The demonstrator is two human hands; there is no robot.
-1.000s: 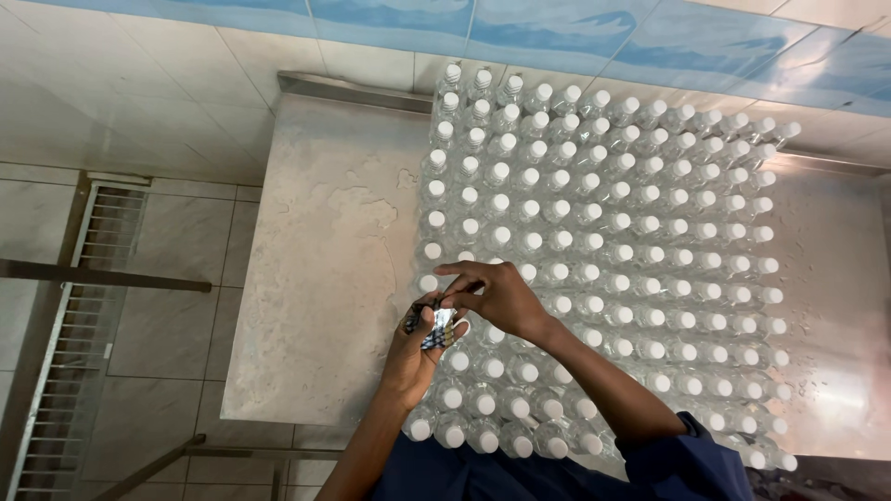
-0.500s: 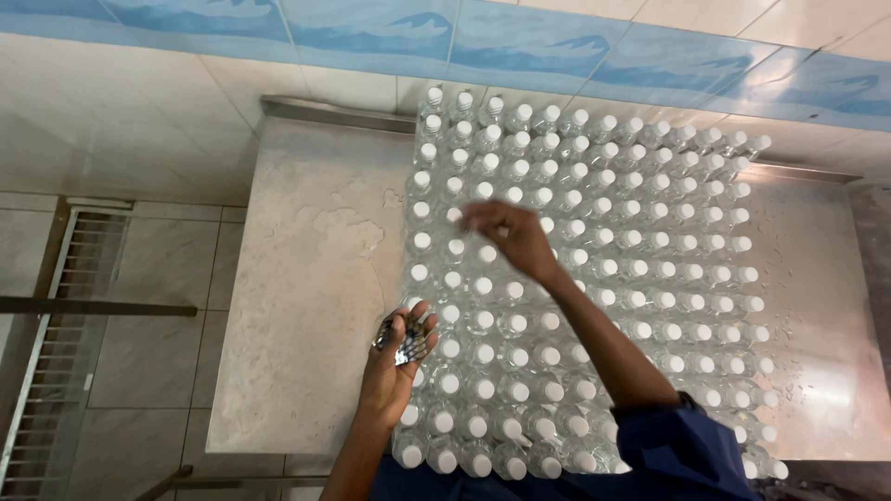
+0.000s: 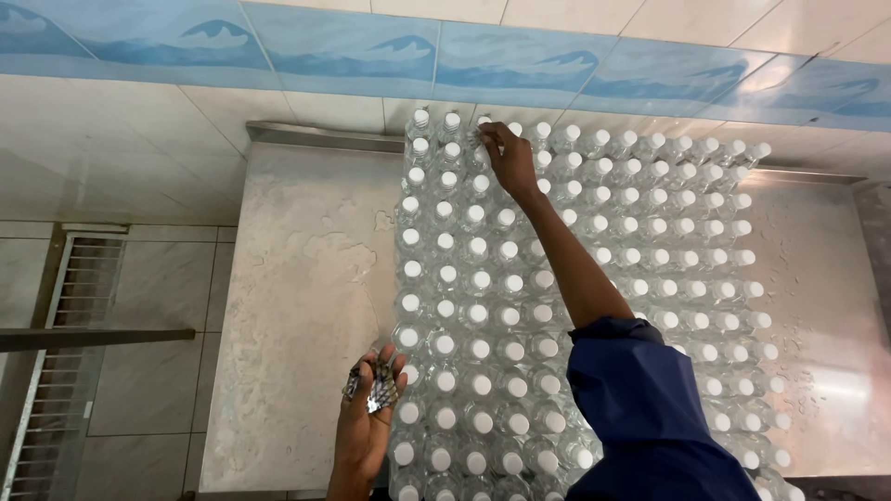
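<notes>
Head view, one entry. Right hand: moved since half a second ago from the middle of the bottle block to its far edge; arm fully stretched, blue sleeve rolled above the elbow, fingertips pinched together on the cap of a clear bottle in the far rows, left of centre. Left hand: has stayed at the near left edge of the block, palm up and cupped, fingers loosely curled around a small bundle of clear shrink seals. Reading: the work has shifted to the far rows while the supply waits in the palm. Bottles: white-capped, packed upright in tight rows on a wet steel table. Left of it, tiled floor with a drain grate.
</notes>
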